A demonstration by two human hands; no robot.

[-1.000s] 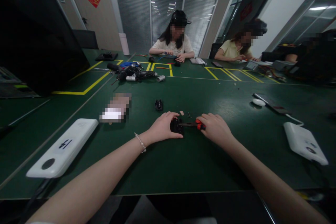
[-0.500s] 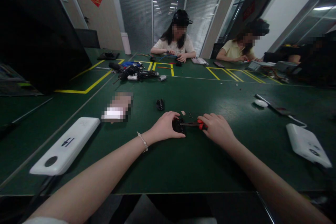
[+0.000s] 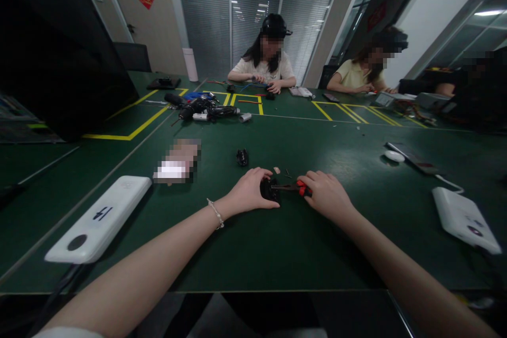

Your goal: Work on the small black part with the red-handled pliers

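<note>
Little changed: black part (image 3: 268, 190) still held by curved left hand (image 3: 250, 190), pliers (image 3: 292, 187) kept at it by curled right hand (image 3: 327, 191); no progress seen.

Pliers (image 3: 293, 187) bar the middle gap; dim nearside tabletop (image 3: 285, 253) seems passable.
</note>
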